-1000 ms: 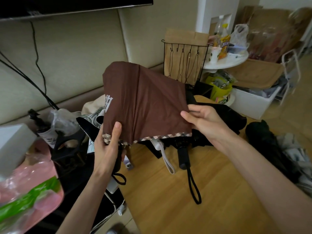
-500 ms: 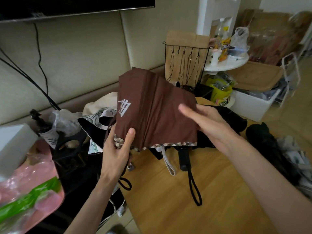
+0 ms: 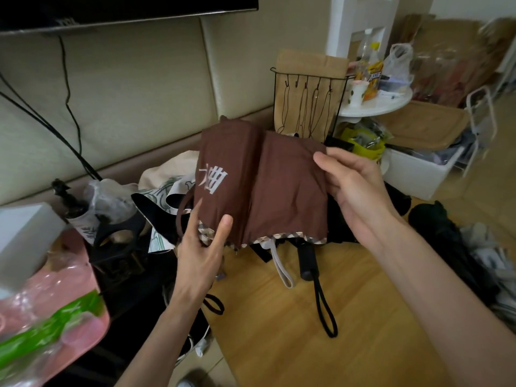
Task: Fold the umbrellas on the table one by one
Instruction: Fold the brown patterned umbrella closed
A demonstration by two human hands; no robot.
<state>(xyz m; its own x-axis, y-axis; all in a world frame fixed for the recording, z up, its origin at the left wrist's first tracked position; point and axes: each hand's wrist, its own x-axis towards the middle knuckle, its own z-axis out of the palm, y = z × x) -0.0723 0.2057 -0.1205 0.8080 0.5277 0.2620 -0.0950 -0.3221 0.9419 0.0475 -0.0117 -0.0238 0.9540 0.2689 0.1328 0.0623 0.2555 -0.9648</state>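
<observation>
Both hands grip one umbrella: the left hand pinches its lower left hem between thumb and fingers, and the right hand curls round its right edge with the thumb laid on the front.

Head view, containers first. At the far right a white bin on the floor holds dark and grey stuff too blurred to name. A brown paper bag shows through a black wire rack; whether it stands inside the rack I cannot tell. At the lower left a clear pink bag holds something green.

The brown umbrella hangs between the two hands, lifted above the far left part of the wooden counter and over a heap of other umbrellas. Just beneath its hem a black umbrella handle lies on the counter with its cord loop trailing toward the person, and a white strap hangs beside it.

The umbrella's canopy is collapsed into flat brown panels with a deep crease down the middle. White printed characters sit on the left panel, a plaid trim runs along the bottom hem, and a thin brown strap loops out at the left side.
</observation>
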